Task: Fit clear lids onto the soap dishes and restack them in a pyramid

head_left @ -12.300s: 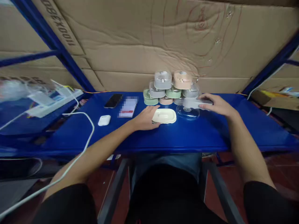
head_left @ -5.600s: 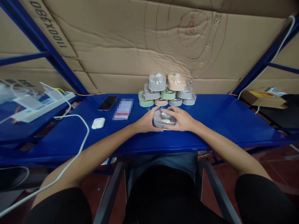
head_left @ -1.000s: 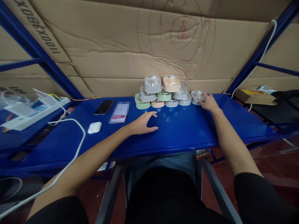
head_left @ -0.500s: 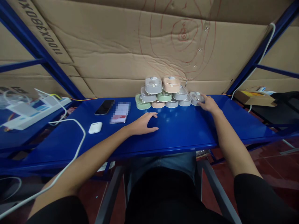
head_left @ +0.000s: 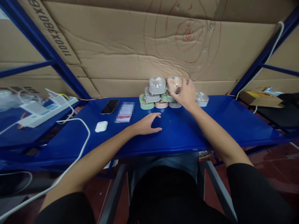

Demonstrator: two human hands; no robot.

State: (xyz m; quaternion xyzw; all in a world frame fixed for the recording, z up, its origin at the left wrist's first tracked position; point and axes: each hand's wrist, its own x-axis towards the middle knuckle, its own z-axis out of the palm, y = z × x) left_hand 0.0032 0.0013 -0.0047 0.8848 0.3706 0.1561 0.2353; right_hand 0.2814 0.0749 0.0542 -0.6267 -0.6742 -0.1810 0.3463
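hands at a blue table (head_left: pixel 182 137), seen from the head camera. the right hand (head_left: pixel 184 92) is raised to a small stack (head_left: pixel 161 93) of lidded cases against the cardboard wall (head_left: pixel 130 56). its fingers (head_left: pixel 175 88) curl around the peach case (head_left: pixel 174 81) on the top row, gripping it from the front and right. beside that case, to the left, sits a grey case (head_left: pixel 157 85), untouched. lower rows hold green (head_left: pixel 146 102), grey and peach cases, partly hidden by the hand. one grey case (head_left: pixel 202 98) lies apart on the table, just right of the stack and near the right wrist. the left hand (head_left: pixel 148 123) rests palm down on the table in front of the stack, fingers spread and relaxed, holding nothing. farther left lie a white earbud case (head_left: pixel 101 126), a card (head_left: pixel 124 113) and a black phone (head_left: pixel 110 106). a white cable (head_left: pixel 79 146) loops across the left edge.
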